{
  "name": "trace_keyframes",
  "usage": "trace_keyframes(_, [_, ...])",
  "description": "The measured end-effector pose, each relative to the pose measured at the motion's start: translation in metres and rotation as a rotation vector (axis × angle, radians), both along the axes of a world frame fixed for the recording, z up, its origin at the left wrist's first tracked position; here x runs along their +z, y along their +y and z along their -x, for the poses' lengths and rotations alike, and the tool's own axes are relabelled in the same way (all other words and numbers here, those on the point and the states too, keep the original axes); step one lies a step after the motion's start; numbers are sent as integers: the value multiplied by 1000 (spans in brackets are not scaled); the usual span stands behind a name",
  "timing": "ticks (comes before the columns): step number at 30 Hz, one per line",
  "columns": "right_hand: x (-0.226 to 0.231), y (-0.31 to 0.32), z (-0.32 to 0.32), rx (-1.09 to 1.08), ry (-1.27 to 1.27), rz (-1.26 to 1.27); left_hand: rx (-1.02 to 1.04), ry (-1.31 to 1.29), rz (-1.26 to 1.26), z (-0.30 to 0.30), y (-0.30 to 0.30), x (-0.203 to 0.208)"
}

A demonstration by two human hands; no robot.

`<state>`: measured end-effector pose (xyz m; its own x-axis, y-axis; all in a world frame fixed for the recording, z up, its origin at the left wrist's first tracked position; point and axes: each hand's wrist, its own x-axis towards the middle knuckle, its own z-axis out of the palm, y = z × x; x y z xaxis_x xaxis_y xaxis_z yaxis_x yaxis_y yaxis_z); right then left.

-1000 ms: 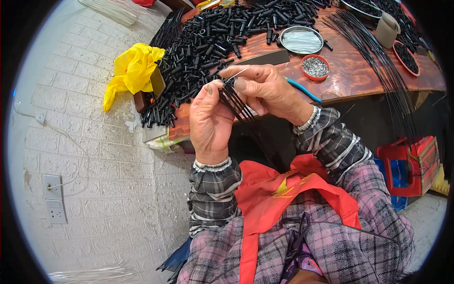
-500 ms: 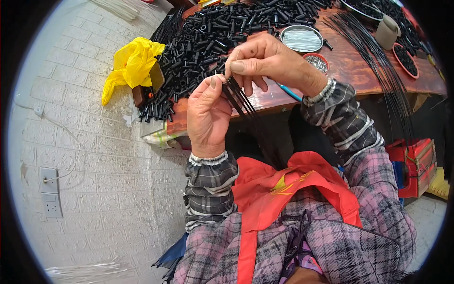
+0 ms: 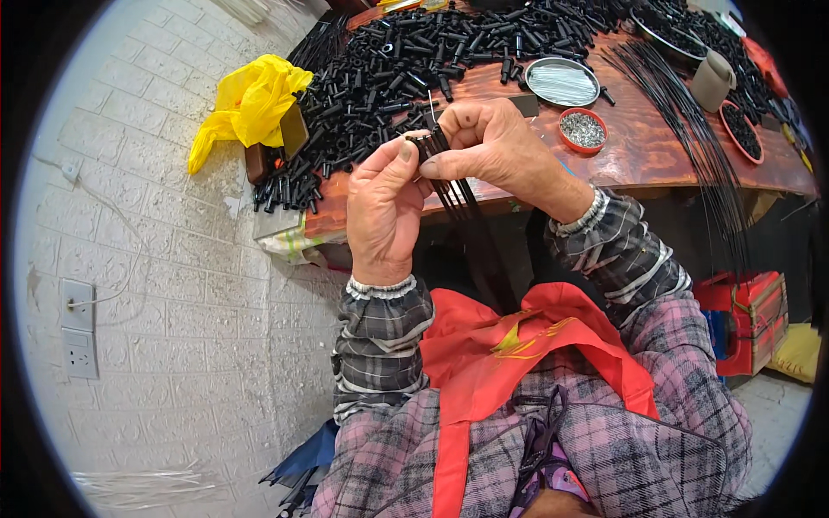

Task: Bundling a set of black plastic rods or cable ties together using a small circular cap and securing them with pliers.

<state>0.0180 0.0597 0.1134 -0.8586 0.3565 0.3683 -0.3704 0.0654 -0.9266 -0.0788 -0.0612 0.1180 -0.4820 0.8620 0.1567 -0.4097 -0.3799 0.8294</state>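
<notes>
Pinches the upper ends of long black rods (image 3: 460, 200) between thumb and fingers of the left hand (image 3: 382, 211) at the near edge of the table (image 3: 643, 121), and holds the right hand (image 3: 511, 161) bent against them, too hidden to tell whether gripping, near a heap of black parts (image 3: 393, 73).

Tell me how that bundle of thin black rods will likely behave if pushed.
The bundle of thin black rods would probably splay, since gaps show between the rods. Its long lower part would likely swing, as the left hand pinches near the top end. Each rod looks slender, so it may flex.
</notes>
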Motion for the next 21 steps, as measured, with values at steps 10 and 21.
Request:
trace_keyframes(10, [6,-3,-1,206,4,172,-77,-35,-108,-5,-11,4])
trace_keyframes(21, [-2,2,-3,-80,186,-233,243,-150,-183,-31,9,-1])
